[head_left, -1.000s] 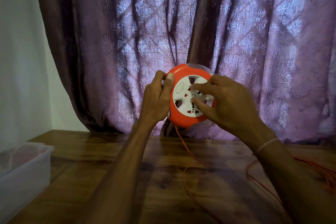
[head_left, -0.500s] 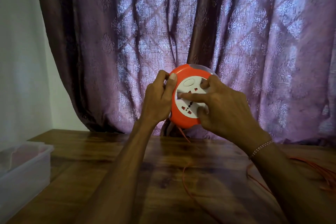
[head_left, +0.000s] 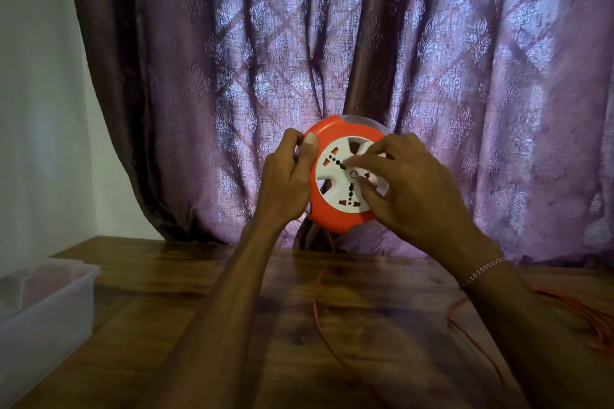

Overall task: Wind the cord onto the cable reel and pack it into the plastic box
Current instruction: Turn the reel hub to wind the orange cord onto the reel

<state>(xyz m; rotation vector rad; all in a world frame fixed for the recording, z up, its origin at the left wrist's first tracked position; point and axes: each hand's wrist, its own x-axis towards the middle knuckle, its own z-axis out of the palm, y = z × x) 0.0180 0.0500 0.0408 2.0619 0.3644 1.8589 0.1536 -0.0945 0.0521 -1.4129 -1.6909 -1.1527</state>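
An orange round cable reel (head_left: 335,219) with a white socket face is held upright above the table, in front of the curtain. My left hand (head_left: 287,181) grips its left rim, thumb on the front edge. My right hand (head_left: 408,189) has its fingertips on the white centre disc (head_left: 335,173), fingers curled into its openings. A thin orange cord (head_left: 315,302) hangs from the reel's underside down to the table and runs toward me. More loose cord (head_left: 594,322) lies bunched at the right edge.
A clear plastic box (head_left: 43,315) stands at the left edge of the wooden table (head_left: 159,276). A purple patterned curtain (head_left: 332,43) hangs close behind the reel. A pale wall is at the left.
The white disc has turned under my right fingers; its socket holes sit at new angles. My right hand shifted around the face. The hanging cord has moved a little left.
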